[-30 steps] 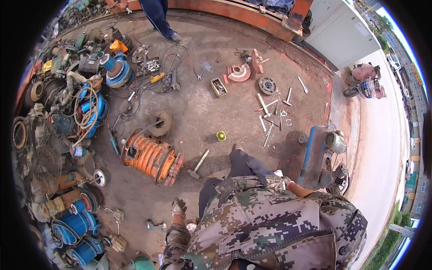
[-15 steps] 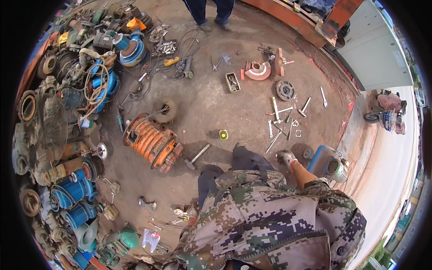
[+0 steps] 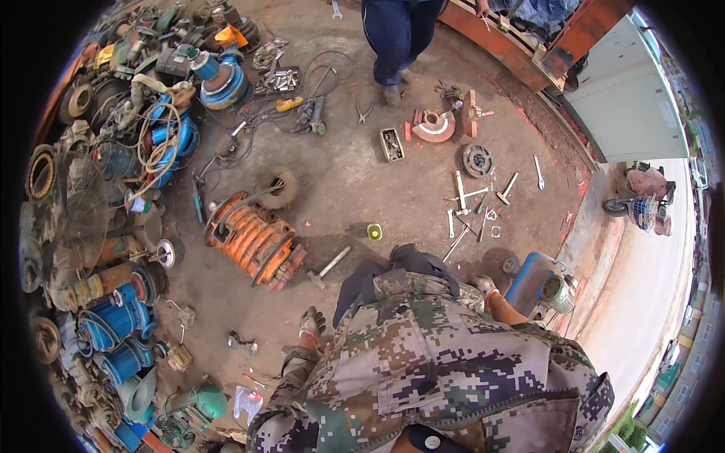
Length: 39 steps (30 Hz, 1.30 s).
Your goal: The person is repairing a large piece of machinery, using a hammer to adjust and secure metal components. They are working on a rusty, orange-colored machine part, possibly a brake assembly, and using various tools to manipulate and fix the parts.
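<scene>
My left hand (image 3: 311,325), gloved, hangs open beside my camouflage-clad body, over the floor. My gloved right hand (image 3: 479,287) is at my right hip, its fingers partly hidden and hard to make out. An orange ribbed cylindrical housing (image 3: 248,238) lies ahead-left, with bricks against its right end. A hammer (image 3: 329,266) lies between it and my legs. A small green-yellow container (image 3: 374,232) stands just ahead. Hammers (image 3: 461,192), wrenches (image 3: 539,172) and other hand tools lie ahead-right, near a round metal part (image 3: 476,161).
Piled pumps and motors (image 3: 121,325) line the left. A co-worker's legs (image 3: 393,41) are ahead; their hand (image 3: 482,7) holds a thin tool. A blue compressor (image 3: 529,283) stands at my right, a scooter (image 3: 646,200) beyond. An orange steel beam (image 3: 491,34) borders the back.
The co-worker has stepped closer, toward the scattered parts. My left hand has come back into clear view at my side; my right hand has swung forward, then slightly back toward my hip.
</scene>
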{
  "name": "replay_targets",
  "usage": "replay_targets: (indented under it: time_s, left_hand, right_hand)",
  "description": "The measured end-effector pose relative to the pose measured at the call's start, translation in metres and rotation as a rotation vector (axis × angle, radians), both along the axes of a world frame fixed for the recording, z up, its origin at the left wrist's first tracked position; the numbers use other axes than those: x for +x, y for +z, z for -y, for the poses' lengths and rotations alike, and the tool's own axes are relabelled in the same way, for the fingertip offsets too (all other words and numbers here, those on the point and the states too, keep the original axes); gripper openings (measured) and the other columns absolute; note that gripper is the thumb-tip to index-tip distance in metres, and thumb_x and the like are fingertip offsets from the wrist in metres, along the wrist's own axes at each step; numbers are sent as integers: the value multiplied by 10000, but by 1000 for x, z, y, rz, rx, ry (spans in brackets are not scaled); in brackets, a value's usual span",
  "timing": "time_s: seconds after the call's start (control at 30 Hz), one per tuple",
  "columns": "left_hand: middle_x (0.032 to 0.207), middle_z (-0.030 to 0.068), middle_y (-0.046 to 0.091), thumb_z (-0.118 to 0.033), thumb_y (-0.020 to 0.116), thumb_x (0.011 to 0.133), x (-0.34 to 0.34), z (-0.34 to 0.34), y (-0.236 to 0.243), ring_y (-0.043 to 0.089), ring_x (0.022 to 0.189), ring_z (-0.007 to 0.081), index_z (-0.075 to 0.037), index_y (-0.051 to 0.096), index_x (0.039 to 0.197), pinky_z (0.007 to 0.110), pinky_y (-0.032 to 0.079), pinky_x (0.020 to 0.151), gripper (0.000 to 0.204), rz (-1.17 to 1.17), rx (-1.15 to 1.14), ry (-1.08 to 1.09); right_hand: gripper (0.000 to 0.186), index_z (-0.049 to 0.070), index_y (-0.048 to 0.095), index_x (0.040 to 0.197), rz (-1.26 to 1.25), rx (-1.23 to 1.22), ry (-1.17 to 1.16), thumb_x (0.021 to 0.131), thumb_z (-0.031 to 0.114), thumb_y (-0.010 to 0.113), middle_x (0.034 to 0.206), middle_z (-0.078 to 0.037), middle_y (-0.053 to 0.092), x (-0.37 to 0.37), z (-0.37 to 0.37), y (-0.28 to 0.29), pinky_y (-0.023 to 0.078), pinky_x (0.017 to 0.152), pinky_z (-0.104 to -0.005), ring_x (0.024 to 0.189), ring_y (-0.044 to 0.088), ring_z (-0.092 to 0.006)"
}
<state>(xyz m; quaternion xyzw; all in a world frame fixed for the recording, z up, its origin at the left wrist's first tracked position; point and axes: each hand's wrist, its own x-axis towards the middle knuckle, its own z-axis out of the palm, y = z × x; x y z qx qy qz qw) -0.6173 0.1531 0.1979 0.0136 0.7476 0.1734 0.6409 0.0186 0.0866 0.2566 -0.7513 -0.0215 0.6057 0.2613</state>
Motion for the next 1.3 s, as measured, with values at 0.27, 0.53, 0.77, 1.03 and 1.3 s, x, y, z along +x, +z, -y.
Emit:
replay_targets:
  time_s: [0.27,0.53,0.77,1.03,1.3]
  left_hand:
    - [1354,123,678,-486,606,1016,-18,-103,7,665,1147,300,-133,503,1494,491,518,932,603,-55,65,-68]
    - [1182,66,713,-486,639,990,-1,-92,-3,681,948,242,-150,533,1439,461,521,825,571,-46,-130,-26]
    - [1078,84,697,-451,619,996,64,-110,55,646,896,240,-103,572,1375,434,525,784,516,-68,-157,203]
    - [939,12,660,-444,623,1009,122,-105,90,585,756,181,-141,629,1312,385,437,630,429,97,-336,233]
    - [942,18,664,-481,594,1013,35,-237,10,589,774,182,-131,642,1287,384,449,646,448,66,-222,25]
  right_hand:
    - [458,-65,718,1111,202,-186,124,982,372,673,1017,-119,759,-31,20,3,548,877,-414,937,715,-260]
    - [410,-31,691,1077,109,-215,203,980,367,666,986,-106,725,-8,-87,6,525,843,-411,907,687,-256]
    - [370,-2,667,1047,30,-208,383,978,362,660,960,-96,695,45,-276,-41,506,814,-407,881,662,-253]
    - [326,32,640,1014,-58,9,452,976,356,652,930,-83,660,-14,-581,-56,484,781,-404,851,633,-250]
    - [285,67,613,980,-139,85,507,974,350,645,900,-71,626,-147,-707,-36,461,748,-400,821,605,-246]
